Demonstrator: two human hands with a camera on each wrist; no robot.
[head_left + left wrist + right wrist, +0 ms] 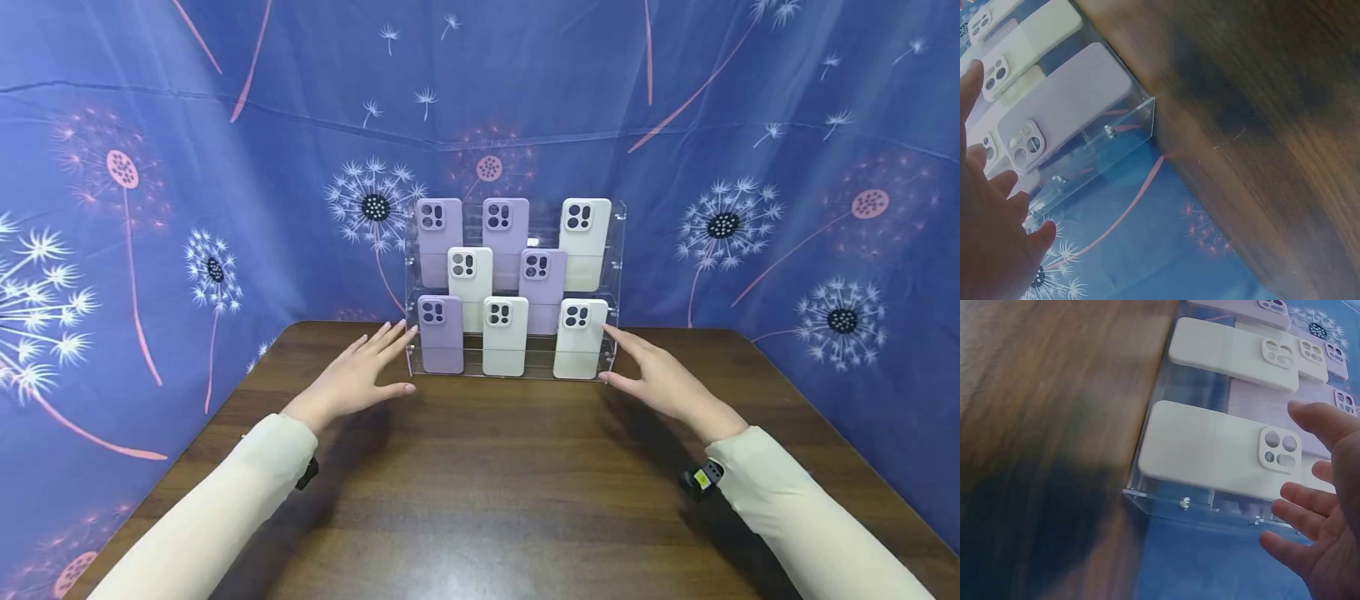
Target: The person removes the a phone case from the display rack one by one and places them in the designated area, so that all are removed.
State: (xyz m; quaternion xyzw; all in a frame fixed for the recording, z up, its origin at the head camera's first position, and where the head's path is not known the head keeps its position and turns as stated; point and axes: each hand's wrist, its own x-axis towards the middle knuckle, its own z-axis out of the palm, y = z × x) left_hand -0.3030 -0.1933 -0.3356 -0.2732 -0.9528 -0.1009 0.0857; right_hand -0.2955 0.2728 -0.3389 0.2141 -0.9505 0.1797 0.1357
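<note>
A clear acrylic tiered stand (617, 250) holds purple and white phone cases in three rows, camera cutouts at the top. My left hand (358, 372) is at the stand's left side, fingers spread, nearest the bottom-row purple case (442, 337). By the right side is my right hand (663, 375), fingers extended and thumb apart, close to the bottom-row white case (579, 342). Whether the fingertips touch the stand is hard to tell. In the left wrist view, the purple case (1066, 103) leans beside the hand; the right wrist view has the white case (1210, 447) near the fingers.
The stand is at the far edge of a brown wooden table (480, 483). Behind it and along both sides hangs a blue dandelion-print cloth (285, 183). A dark strapped device (702, 478) sits at the right wrist.
</note>
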